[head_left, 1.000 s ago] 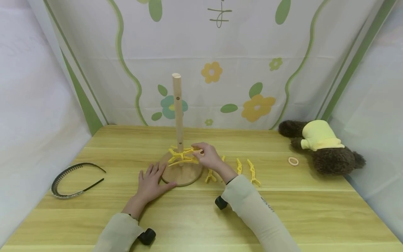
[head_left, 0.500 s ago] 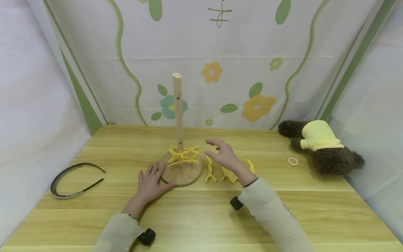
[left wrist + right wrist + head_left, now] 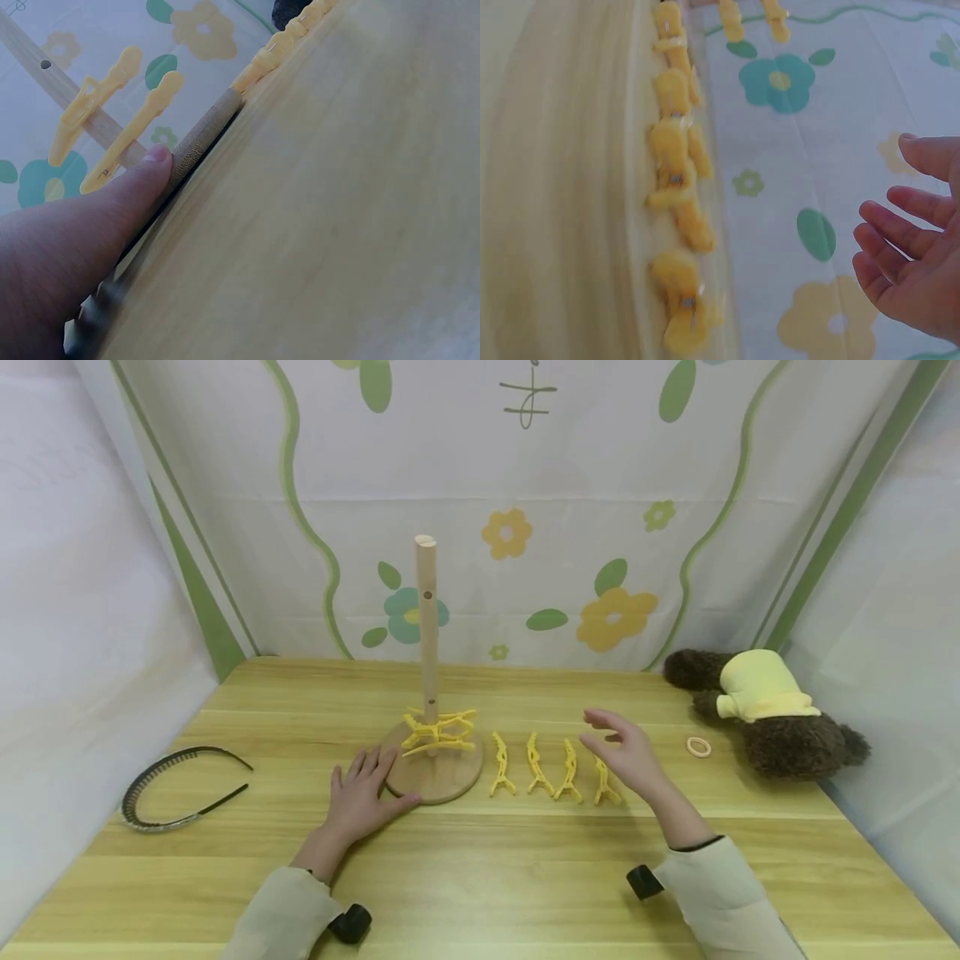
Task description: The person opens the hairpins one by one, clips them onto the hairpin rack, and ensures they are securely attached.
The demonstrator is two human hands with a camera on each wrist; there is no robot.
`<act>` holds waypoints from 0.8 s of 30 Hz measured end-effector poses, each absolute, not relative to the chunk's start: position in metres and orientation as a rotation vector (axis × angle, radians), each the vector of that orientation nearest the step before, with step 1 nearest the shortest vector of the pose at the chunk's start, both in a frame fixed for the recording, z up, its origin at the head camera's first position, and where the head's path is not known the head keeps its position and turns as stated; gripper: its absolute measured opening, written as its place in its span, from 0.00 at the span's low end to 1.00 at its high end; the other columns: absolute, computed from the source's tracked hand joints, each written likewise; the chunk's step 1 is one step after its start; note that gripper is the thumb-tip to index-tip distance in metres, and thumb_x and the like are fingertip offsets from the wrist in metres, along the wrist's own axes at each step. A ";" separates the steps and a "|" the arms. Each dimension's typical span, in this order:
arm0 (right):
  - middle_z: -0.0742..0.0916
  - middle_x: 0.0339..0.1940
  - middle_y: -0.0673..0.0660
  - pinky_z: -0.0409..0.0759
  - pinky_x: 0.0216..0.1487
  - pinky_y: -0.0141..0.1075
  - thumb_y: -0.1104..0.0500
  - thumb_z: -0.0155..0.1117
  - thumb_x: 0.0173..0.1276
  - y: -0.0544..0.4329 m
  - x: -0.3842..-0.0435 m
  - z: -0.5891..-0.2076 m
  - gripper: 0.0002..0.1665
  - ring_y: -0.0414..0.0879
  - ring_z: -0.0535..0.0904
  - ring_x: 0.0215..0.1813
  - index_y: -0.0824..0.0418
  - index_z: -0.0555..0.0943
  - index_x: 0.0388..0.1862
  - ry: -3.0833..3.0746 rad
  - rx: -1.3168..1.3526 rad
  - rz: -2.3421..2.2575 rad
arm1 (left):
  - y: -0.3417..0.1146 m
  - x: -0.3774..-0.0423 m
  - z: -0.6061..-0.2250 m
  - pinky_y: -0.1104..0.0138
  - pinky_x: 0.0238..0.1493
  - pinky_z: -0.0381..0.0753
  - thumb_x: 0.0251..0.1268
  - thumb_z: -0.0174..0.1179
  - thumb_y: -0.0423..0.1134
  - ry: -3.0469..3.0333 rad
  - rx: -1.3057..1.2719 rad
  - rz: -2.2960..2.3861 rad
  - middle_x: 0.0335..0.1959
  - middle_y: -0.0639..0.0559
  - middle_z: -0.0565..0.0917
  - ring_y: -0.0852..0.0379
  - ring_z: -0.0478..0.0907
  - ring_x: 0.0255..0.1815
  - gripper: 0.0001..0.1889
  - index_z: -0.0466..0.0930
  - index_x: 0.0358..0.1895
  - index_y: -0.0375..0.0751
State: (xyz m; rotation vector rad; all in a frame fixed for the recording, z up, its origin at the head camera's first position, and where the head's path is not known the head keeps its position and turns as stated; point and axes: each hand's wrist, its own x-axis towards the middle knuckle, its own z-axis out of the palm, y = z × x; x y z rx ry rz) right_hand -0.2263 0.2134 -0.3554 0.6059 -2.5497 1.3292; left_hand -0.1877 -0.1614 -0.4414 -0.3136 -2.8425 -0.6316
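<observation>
A wooden post [image 3: 427,627] stands upright on a round wooden base [image 3: 433,777]. Yellow alligator hair clips [image 3: 439,732] sit around the post's lower end, above the base. My left hand [image 3: 358,797] rests at the base's left edge with fingers spread; its thumb [image 3: 146,176] lies against the rim in the left wrist view. Over the rightmost of several loose yellow hair clips [image 3: 569,768], lined up on the table, hovers my right hand [image 3: 626,755]. Its fingers [image 3: 900,229] are loosely bent with nothing between them, and it partly covers that clip in the head view.
At the table's left lies a black toothed headband [image 3: 142,789]. A small pale ring [image 3: 698,747] lies right of my right hand, beside a brown plush toy [image 3: 787,739] in a yellow shirt. A floral cloth [image 3: 570,510] hangs behind the table.
My right hand has let go of a yellow hair clip at the post and moved right, over the loose row. My left hand stays on the base.
</observation>
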 end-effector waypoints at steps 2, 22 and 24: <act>0.76 0.50 0.62 0.66 0.46 0.48 0.56 0.57 0.61 0.222 -0.222 -0.359 0.26 0.53 0.68 0.51 0.66 0.69 0.56 -2.577 0.558 1.320 | -0.161 -0.188 -0.442 0.40 0.52 0.35 0.45 0.50 0.69 -2.844 -0.310 -0.629 0.63 0.37 0.56 0.37 0.47 0.62 0.45 0.56 0.64 0.43; 0.76 0.48 0.67 0.73 0.42 0.36 0.58 0.59 0.59 0.263 -0.201 -0.425 0.26 0.57 0.72 0.49 0.73 0.70 0.52 -2.669 0.243 1.453 | -0.162 -0.191 -0.442 0.40 0.52 0.36 0.44 0.49 0.70 -2.843 -0.314 -0.620 0.63 0.38 0.56 0.38 0.47 0.62 0.46 0.56 0.64 0.43; 0.77 0.47 0.67 0.73 0.40 0.31 0.59 0.60 0.58 0.262 -0.200 -0.430 0.25 0.56 0.73 0.47 0.73 0.71 0.51 -2.644 0.238 1.469 | -0.162 -0.191 -0.442 0.40 0.52 0.37 0.44 0.49 0.70 -2.840 -0.312 -0.619 0.62 0.37 0.56 0.37 0.47 0.62 0.46 0.57 0.64 0.43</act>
